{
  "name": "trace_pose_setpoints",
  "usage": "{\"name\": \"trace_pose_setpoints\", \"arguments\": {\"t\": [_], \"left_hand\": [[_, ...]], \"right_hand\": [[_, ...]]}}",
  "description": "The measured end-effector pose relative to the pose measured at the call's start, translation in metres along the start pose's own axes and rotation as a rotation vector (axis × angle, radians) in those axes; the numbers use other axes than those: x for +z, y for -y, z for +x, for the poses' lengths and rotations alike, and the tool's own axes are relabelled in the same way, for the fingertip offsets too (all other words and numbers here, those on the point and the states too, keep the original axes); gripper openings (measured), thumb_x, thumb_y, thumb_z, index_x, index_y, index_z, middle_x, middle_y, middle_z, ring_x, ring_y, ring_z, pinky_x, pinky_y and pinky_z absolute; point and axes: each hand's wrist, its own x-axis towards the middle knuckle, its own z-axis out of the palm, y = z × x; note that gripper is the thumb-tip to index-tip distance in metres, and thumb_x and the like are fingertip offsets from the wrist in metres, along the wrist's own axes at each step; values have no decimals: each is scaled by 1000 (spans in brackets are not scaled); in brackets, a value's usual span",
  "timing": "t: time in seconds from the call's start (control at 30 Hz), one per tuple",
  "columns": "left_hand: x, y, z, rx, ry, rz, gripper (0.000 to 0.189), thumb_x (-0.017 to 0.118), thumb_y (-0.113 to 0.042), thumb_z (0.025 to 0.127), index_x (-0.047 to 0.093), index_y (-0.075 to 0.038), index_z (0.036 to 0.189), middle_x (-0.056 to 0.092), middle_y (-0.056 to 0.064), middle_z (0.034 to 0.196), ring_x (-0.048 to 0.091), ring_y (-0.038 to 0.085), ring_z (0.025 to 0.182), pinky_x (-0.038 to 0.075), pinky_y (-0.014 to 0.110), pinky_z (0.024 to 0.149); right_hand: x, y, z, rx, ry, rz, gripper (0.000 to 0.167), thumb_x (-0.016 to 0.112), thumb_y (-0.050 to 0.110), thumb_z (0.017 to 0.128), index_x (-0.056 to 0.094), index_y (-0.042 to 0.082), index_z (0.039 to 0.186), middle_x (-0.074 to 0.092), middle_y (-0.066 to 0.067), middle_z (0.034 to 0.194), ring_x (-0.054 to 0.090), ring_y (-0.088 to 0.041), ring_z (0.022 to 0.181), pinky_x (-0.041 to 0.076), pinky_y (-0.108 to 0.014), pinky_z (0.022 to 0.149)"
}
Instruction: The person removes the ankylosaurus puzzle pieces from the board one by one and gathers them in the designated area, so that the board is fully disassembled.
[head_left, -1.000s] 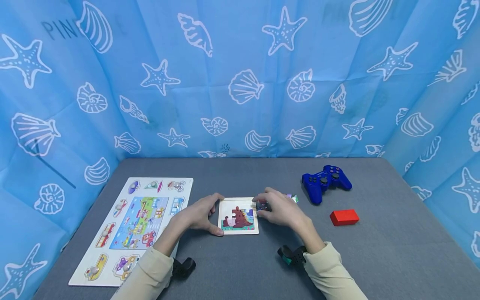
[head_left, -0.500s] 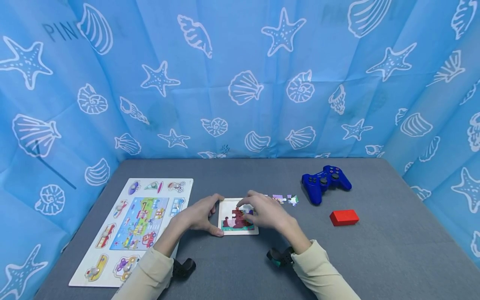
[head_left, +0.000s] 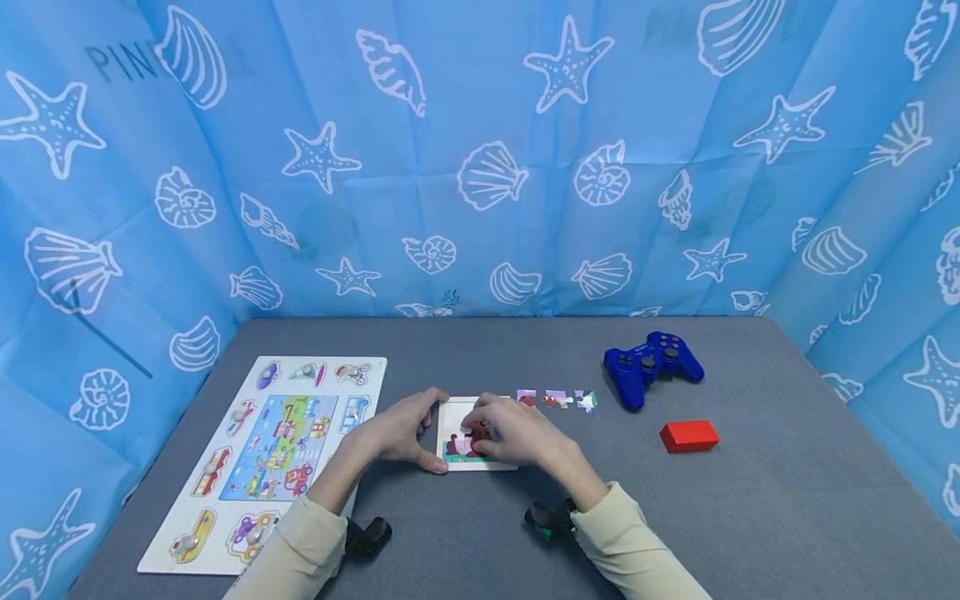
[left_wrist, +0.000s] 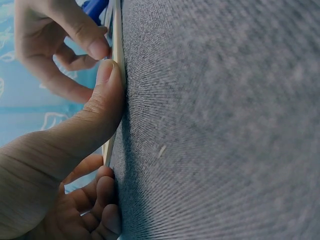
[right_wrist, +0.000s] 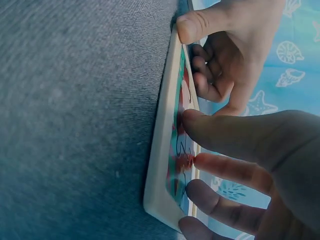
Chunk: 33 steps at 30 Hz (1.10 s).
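A small wooden jigsaw tray lies on the table, partly filled with pieces of a dark red dinosaur picture. My left hand holds its left side, the thumb on the near corner and the fingers by the far corner. Over the tray's right half is my right hand. In the right wrist view its thumb and spread fingertips touch the puzzle pieces, and the little finger is by the rim. The right hand hides part of the picture; pale tray floor shows at upper left.
Several loose puzzle pieces lie in a row behind the right hand. A blue game controller and a red block are farther right. On the left lies a large peg puzzle board. A blue shell-print curtain hangs behind the table.
My right hand has moved left from beside the loose pieces onto the tray, uncovering those pieces. My left hand has stayed at the tray's left side.
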Motion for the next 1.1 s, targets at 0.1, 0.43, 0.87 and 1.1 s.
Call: {"name": "trace_pose_setpoints", "arguments": {"t": [0.1, 0.43, 0.87, 1.1], "left_hand": [[0, 0, 0, 4, -1, 2, 96, 95, -35, 72, 43, -10, 149, 52, 4, 100, 48, 17, 89, 40, 35, 76], [0, 1, 0, 2, -1, 1, 96, 95, -36, 72, 43, -10, 149, 52, 4, 100, 47, 18, 88, 39, 34, 75], [0, 0, 0, 2, -4, 2, 95, 95, -35, 72, 44, -10, 148, 52, 5, 100, 47, 18, 88, 39, 35, 75], [0, 0, 0, 5, 0, -4, 95, 95, -35, 72, 44, -9, 148, 52, 5, 100, 48, 18, 88, 39, 35, 75]], "right_hand": [[0, 0, 1, -6, 4, -10, 25, 75, 12, 93, 75, 10, 118, 67, -8, 119, 64, -21, 99, 53, -37, 81], [2, -2, 4, -26, 35, -8, 29, 74, 12, 94, 74, 8, 123, 66, -11, 123, 64, -22, 103, 54, -39, 87], [4, -3, 5, -53, 36, 21, 22, 72, 11, 95, 70, 6, 117, 56, -11, 119, 47, -13, 79, 39, -24, 67], [5, -5, 3, -51, 20, 40, 33, 72, 10, 95, 69, 4, 127, 56, -12, 122, 49, -12, 82, 43, -25, 72]]}}
